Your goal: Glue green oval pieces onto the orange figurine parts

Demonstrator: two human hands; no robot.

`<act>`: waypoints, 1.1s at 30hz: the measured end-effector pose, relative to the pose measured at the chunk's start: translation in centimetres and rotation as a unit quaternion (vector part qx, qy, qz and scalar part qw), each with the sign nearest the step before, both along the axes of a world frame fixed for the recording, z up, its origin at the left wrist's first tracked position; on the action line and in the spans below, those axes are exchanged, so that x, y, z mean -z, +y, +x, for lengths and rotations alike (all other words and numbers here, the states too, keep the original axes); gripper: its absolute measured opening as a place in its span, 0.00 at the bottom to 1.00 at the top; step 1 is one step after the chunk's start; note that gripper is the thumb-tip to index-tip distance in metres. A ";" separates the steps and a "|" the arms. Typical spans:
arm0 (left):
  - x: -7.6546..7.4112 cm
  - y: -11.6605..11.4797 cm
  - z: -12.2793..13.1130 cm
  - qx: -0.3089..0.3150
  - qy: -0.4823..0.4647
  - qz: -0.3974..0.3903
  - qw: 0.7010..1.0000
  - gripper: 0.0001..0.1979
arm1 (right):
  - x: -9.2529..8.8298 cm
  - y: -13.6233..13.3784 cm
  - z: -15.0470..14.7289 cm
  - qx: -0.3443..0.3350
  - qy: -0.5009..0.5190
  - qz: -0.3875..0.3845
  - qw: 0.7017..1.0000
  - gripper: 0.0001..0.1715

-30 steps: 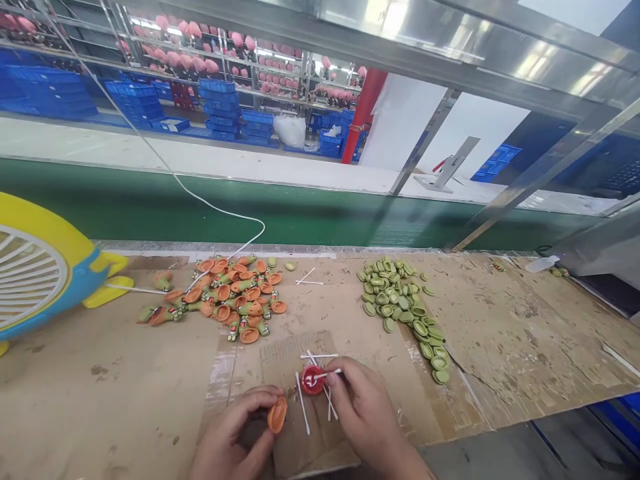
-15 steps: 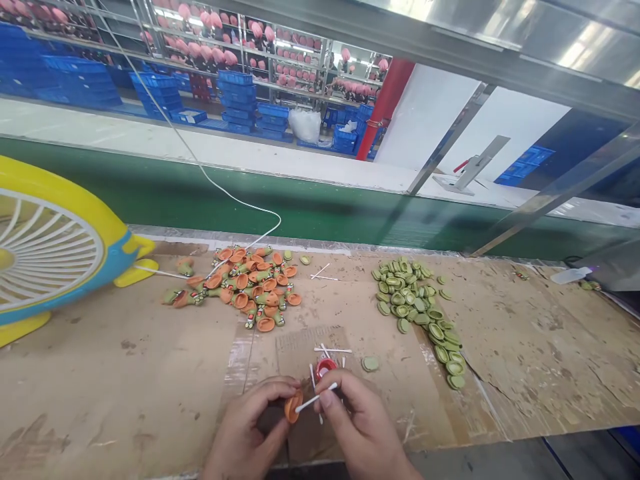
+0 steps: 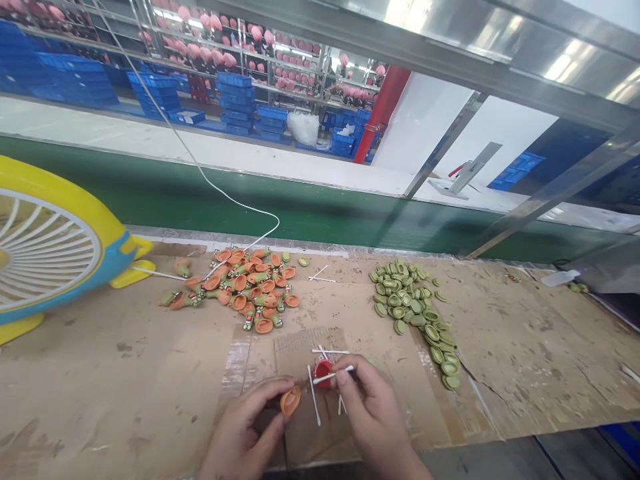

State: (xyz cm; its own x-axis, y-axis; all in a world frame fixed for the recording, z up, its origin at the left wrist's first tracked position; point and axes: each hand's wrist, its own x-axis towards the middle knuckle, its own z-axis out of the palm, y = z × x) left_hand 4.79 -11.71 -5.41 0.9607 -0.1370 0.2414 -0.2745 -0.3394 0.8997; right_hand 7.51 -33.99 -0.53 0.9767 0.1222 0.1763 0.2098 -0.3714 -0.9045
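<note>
My left hand [image 3: 250, 427] pinches a small orange cup-shaped piece [image 3: 290, 401] at the near edge of the cardboard-covered bench [image 3: 100, 380]. My right hand [image 3: 373, 417] grips a white cotton swab [image 3: 333, 375], whose tip reaches toward a small red cap [image 3: 323, 369] on the bench. A few loose swabs [image 3: 314, 403] lie around the cap. Farther back sits a heap of orange and green pieces [image 3: 245, 290]. To its right lies a heap of green oval caps [image 3: 410, 300] trailing toward the near right.
A yellow and blue fan [image 3: 45, 247] stands at the left, its white cable [image 3: 200, 173] running back over a green conveyor belt [image 3: 300, 207]. Beyond are shelves with blue crates [image 3: 235, 100] and pink items. Slanted metal struts [image 3: 440, 143] rise at the right.
My right hand has drawn the swab away from the orange piece and back over the red cap. The single green cap that lay right of the red cap is hidden or gone.
</note>
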 end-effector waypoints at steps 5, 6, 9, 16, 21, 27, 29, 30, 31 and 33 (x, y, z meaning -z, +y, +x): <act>-0.6 0.0 0.3 -0.008 -0.011 -0.009 1.000 0.16 | 0.6 -1.0 1.0 0.004 -0.037 -0.101 0.994 0.12; -0.6 0.0 0.3 -0.008 -0.004 -0.007 1.000 0.16 | 0.8 -1.1 1.1 -0.001 -0.039 -0.115 0.993 0.13; -0.2 -0.2 0.2 -0.016 0.023 -0.015 1.000 0.14 | 1.4 -1.2 1.2 -0.009 -0.043 -0.144 0.989 0.13; 0.6 -0.3 -0.3 -0.020 0.077 -0.058 0.995 0.12 | 0.5 -1.0 0.5 0.016 -0.036 -0.075 0.996 0.13; 0.3 -0.3 -0.2 -0.002 0.082 -0.059 0.995 0.12 | -0.1 0.3 -0.8 -0.004 0.018 0.048 0.999 0.13; -0.4 -0.3 0.0 -0.001 0.066 -0.030 0.997 0.13 | -0.2 1.2 -0.9 -0.056 -0.001 0.001 0.998 0.11; -0.7 -0.4 0.0 -0.006 0.056 -0.019 0.998 0.13 | -0.3 1.2 -0.7 -0.053 -0.028 -0.020 0.998 0.10; -0.9 -0.4 0.0 -0.007 0.051 -0.014 0.999 0.12 | -0.4 1.2 -0.7 -0.052 -0.043 -0.027 0.997 0.10; -1.0 -0.4 0.1 -0.010 0.046 -0.010 0.999 0.13 | -0.4 1.1 -0.7 -0.055 -0.055 -0.033 0.996 0.09; -1.2 -0.3 0.1 -0.010 0.041 -0.004 0.999 0.14 | -0.5 1.0 -0.8 -0.068 -0.072 -0.040 0.994 0.09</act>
